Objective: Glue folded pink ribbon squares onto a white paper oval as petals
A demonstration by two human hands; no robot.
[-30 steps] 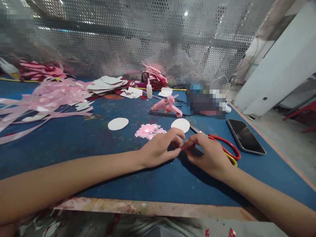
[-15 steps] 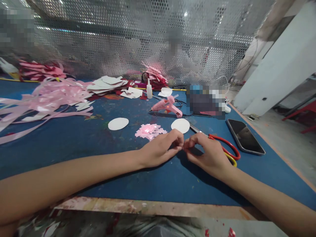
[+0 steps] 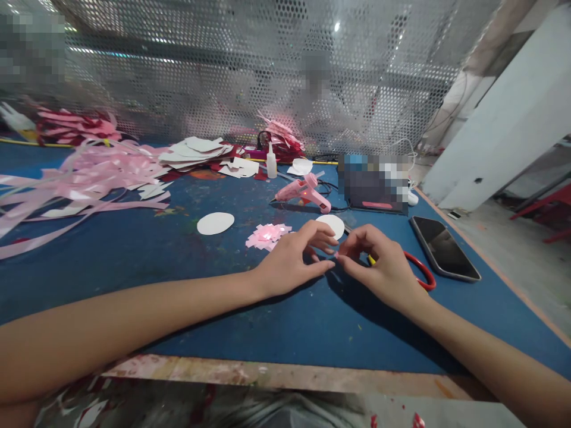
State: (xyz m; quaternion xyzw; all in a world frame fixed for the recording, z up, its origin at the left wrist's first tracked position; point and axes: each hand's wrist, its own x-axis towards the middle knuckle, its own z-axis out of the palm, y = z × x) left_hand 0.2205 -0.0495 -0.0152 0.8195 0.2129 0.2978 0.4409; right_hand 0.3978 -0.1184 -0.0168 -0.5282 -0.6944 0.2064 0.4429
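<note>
My left hand (image 3: 292, 264) and my right hand (image 3: 379, 267) meet fingertip to fingertip low over the blue table (image 3: 134, 255), just in front of a white paper disc (image 3: 332, 224). Both pinch a tiny pink piece (image 3: 333, 260) between thumb and fingers; it is too small to name. A small heap of pink cut pieces (image 3: 267, 235) lies just left of my left hand. Red-handled scissors (image 3: 419, 274) lie under and behind my right hand, partly hidden by it.
A pink glue gun (image 3: 303, 191) lies behind the disc, a small white bottle (image 3: 271, 161) farther back. A phone (image 3: 444, 246) rests at the right. Another white disc (image 3: 215, 223), pink ribbon strips (image 3: 84, 178) and paper scraps (image 3: 200, 151) lie left. A perforated metal screen (image 3: 223, 71) walls the back.
Both hands lifted slightly and shifted a little away from me; the left fingers opened somewhat while still pinching, and my right hand now covers more of the scissors.
</note>
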